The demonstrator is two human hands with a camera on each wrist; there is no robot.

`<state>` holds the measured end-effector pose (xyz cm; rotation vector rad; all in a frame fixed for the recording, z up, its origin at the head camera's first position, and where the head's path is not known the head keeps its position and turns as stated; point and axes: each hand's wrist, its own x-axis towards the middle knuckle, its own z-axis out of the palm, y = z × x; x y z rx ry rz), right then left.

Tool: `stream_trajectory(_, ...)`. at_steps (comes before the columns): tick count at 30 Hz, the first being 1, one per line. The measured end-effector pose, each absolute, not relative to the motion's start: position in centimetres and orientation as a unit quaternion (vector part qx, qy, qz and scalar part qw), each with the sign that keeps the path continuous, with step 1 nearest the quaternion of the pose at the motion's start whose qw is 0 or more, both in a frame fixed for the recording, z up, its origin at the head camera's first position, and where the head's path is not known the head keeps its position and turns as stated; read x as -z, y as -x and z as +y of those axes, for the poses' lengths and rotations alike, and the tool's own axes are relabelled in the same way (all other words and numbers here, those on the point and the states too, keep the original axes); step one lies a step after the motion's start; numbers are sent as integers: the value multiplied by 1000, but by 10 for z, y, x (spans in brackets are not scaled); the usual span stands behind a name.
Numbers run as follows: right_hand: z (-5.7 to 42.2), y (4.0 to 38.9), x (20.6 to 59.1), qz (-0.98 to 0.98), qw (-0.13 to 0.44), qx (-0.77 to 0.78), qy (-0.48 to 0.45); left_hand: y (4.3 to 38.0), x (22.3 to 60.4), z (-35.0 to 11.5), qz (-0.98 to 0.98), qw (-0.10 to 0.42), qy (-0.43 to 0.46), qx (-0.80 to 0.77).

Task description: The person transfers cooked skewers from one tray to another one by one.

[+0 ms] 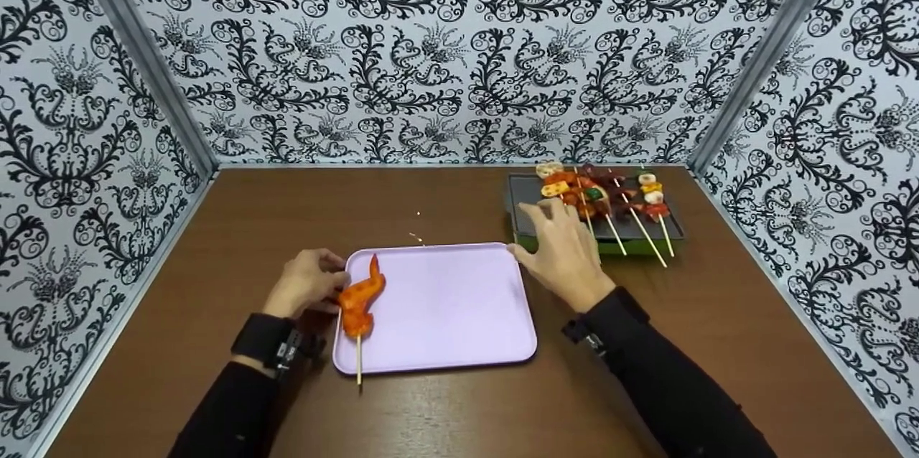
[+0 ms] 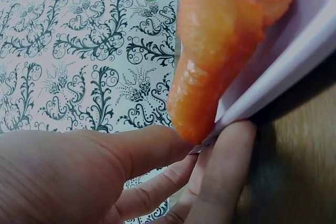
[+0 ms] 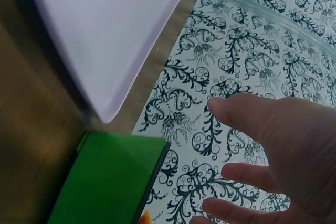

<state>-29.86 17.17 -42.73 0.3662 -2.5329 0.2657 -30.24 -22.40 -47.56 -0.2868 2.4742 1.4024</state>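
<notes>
A lilac tray (image 1: 445, 307) lies on the table with one orange chicken wing skewer (image 1: 361, 300) along its left side, the stick poking past the front rim. My left hand (image 1: 309, 282) is at the tray's left edge. Seen from the left wrist, thumb and fingers (image 2: 223, 177) pinch the rim (image 2: 268, 87) right beside the wing (image 2: 220, 51). My right hand (image 1: 563, 250) is raised past the tray's far right corner, fingers spread and holding nothing; the right wrist view shows this hand (image 3: 294, 150) apart from the tray (image 3: 113, 40).
At the back right stands a green grill box (image 1: 624, 245) with a dark top plate (image 1: 526, 192), bearing several meat and vegetable skewers (image 1: 632, 203) whose sticks overhang the front. Small pale crumbs (image 1: 415, 237) dot the table (image 1: 431, 415). Patterned walls (image 1: 431, 49) enclose the back and sides.
</notes>
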Motion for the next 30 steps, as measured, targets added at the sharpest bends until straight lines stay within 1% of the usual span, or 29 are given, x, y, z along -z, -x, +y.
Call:
stream_trajectory(4, 180, 304, 427, -947, 285, -88, -117, 302, 475, -223, 857, 142, 99, -486)
stream_trajectory(14, 198, 313, 424, -958, 271, -57, -72, 301, 474, -223, 853, 134, 79, -498)
stream_trajectory(22, 205, 314, 425, -962, 256, -75, -52, 300, 476, -222, 859, 135, 92, -484)
stream_trajectory(30, 209, 316, 421, -960, 263, -88, -33, 299, 477, -223, 855, 130, 86, -494)
